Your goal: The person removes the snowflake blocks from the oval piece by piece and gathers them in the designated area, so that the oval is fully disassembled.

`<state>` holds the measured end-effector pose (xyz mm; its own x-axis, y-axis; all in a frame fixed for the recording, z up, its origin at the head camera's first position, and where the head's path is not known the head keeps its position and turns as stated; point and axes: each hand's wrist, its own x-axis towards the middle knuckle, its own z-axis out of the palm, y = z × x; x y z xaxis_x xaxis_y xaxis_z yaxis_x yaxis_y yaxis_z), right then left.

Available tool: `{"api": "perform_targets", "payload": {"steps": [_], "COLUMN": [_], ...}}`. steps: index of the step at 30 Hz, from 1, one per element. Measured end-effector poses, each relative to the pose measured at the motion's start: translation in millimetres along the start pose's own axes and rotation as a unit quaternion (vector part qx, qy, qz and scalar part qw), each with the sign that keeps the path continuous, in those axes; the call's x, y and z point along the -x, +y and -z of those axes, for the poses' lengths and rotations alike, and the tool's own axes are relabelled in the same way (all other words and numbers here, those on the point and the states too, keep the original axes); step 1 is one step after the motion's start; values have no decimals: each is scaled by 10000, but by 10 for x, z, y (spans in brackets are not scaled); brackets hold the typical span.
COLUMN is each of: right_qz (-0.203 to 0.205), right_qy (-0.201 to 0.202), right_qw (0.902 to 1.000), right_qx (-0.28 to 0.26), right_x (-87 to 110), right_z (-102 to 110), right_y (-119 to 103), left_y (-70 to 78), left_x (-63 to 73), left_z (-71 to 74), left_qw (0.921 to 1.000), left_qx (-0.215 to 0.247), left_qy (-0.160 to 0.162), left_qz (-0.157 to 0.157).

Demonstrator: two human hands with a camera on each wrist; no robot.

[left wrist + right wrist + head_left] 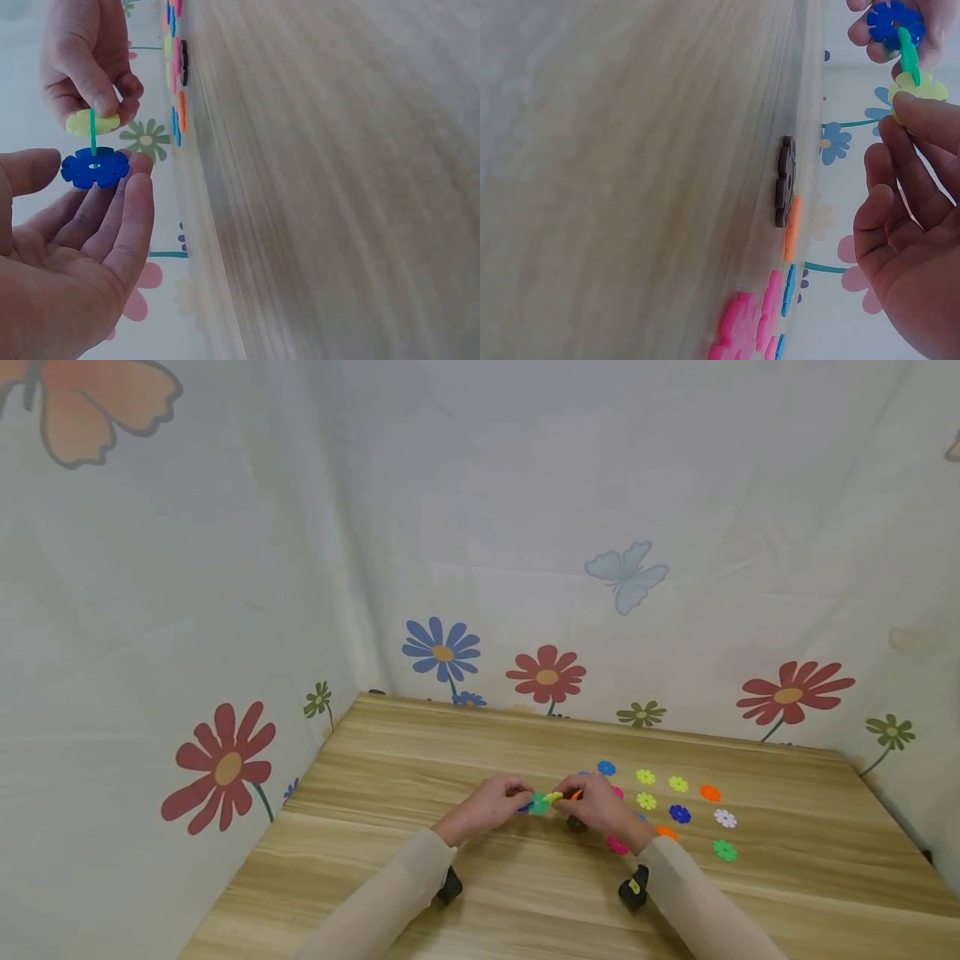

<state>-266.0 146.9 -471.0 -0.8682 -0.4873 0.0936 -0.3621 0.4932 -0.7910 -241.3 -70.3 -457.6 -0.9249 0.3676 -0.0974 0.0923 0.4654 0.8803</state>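
Observation:
My left hand (491, 803) pinches a dark blue flower-shaped disc (105, 176) between thumb and fingers, above the table. A green flower disc (538, 805) stands edge-on between the blue disc and a yellow flower disc (928, 90), and all three look joined at their slots. The yellow disc is pinched by my right hand (598, 803) between thumb and forefinger, its other fingers loosely bent. In the head view the blue disc is mostly covered by the left fingers. A dark brown flower disc (577, 825) lies on the table just below the right hand.
Several loose flower discs are spread over the right half of the wooden table (420, 752), among them an orange disc (710, 793), a white disc (725, 818) and a second green disc (724, 850). A curtain printed with flowers (480, 527) hangs behind the table.

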Motion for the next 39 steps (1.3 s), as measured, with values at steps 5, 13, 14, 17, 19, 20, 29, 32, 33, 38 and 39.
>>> {"api": "perform_targets", "payload": {"steps": [5, 13, 14, 17, 19, 20, 29, 32, 33, 38, 39], "right_qz": [-119, -41, -11, 121, 257, 325, 526, 462, 434, 292, 278], "right_qy": [4, 43, 73, 112, 131, 143, 101, 65, 60, 15, 4], "right_qw": [9999, 9999, 9999, 9998, 9996, 9994, 9985, 9989, 9990, 9995, 9995], "right_qx": [-63, -99, -113, -111, -82, -53, -95, -108, -118, -139, -138], "right_x": [-17, -40, -40, -42, -45, -46, -31, -26, -25, -6, -4], "right_z": [2, -13, -15, -26, -31, -33, -17, -14, -13, -1, 1], "right_y": [2, -35, -35, -5, 14, 22, -16, -26, -27, -28, -25], "left_y": [-2, -6, -8, -14, -23, -22, -32, -34, -35, -25, -19], "left_x": [-18, -27, -26, -22, -23, -21, -19, -23, -26, -35, -35], "left_z": [5, 18, 16, 8, 1, -3, -18, -24, -27, -39, -41], "left_qw": [9997, 9985, 9983, 9979, 9975, 9975, 9966, 9963, 9962, 9972, 9976], "left_qx": [-202, -412, -436, -497, -542, -554, -726, -767, -781, -675, -626], "left_qy": [68, 242, 237, 210, 201, 197, -87, -203, -236, -198, -178], "left_qz": [-129, -272, -300, -347, -403, -395, -374, -316, -305, -255, -239]}}
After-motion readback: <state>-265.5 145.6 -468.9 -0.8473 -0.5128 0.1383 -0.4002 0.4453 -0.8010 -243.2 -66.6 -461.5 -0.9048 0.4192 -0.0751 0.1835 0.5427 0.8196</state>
